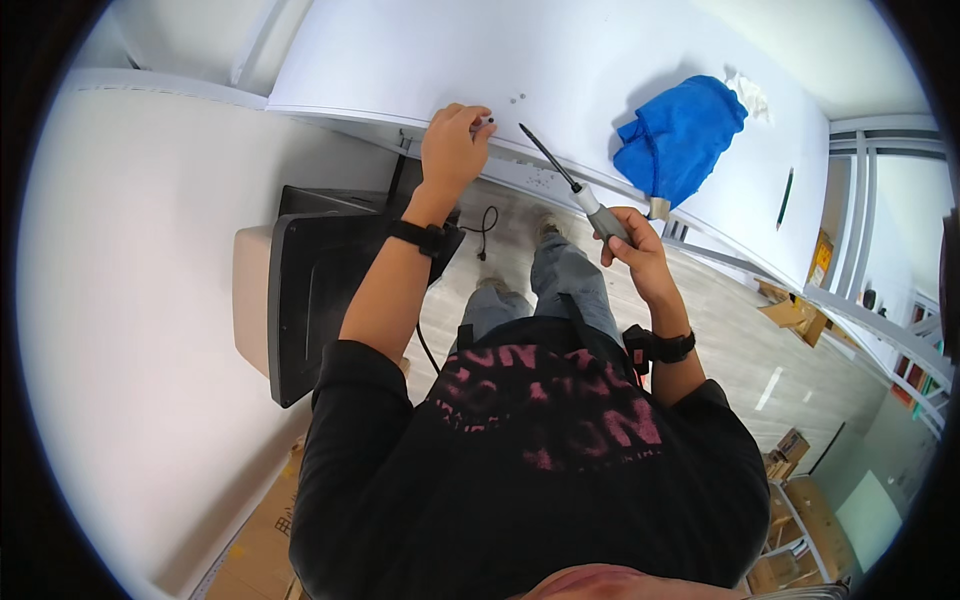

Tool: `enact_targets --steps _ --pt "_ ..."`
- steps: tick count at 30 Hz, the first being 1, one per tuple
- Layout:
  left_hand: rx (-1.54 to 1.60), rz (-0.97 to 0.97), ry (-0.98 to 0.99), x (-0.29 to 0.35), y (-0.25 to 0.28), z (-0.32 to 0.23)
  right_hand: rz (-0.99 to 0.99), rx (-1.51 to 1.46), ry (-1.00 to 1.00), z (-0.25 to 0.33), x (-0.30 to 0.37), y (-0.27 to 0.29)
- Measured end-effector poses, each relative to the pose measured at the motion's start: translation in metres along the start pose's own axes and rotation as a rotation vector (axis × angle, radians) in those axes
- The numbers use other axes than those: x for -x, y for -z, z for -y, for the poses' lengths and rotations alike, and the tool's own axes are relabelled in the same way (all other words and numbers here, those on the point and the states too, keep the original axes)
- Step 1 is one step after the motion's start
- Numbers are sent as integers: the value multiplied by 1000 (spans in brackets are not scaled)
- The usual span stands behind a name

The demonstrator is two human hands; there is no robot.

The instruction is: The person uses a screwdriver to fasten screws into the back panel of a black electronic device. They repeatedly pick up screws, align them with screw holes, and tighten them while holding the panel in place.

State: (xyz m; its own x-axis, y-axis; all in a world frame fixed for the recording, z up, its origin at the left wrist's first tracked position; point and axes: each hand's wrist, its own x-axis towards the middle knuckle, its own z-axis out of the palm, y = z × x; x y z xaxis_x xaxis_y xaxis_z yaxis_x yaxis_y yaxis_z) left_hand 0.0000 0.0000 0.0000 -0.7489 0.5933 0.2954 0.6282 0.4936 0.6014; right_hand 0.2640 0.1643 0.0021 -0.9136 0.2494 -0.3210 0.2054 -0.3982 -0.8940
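My left hand (458, 150) is at the near edge of the white table (420, 50), thumb and fingers pinched on a small dark piece (490, 121), too small to name surely. In my right hand (638, 250) is a screwdriver (590, 205) with a grey and white handle, its dark shaft slanting up and left over the table edge. The screwdriver's tip is apart from my left hand, a little to its right. A few small grey bits, perhaps screws (517, 98), lie on the tabletop just beyond both.
A crumpled blue cloth (685, 135) lies on the table's right, beside a white tissue (750, 97) and a dark green pencil (786, 198). More small bits (540, 178) sit on a ledge below the edge. At left stands a large black-framed object (330, 300); a cable (487, 232) lies on the floor.
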Motion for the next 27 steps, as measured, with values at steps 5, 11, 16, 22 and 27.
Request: enact_targets --steps 5,11,16,22,27 --pt "109 -83 -3 -4 -17 1 52 81 -40 21 -21 17" --pt "1514 -131 780 23 27 10 210 165 -82 38 -54 -6" --pt "1757 -275 751 69 45 30 343 200 -154 27 -83 -37" --pt "1671 -472 805 117 44 40 471 288 -202 4 -93 -60" --pt "1486 -555 893 157 28 55 481 540 83 -31 -88 -68"
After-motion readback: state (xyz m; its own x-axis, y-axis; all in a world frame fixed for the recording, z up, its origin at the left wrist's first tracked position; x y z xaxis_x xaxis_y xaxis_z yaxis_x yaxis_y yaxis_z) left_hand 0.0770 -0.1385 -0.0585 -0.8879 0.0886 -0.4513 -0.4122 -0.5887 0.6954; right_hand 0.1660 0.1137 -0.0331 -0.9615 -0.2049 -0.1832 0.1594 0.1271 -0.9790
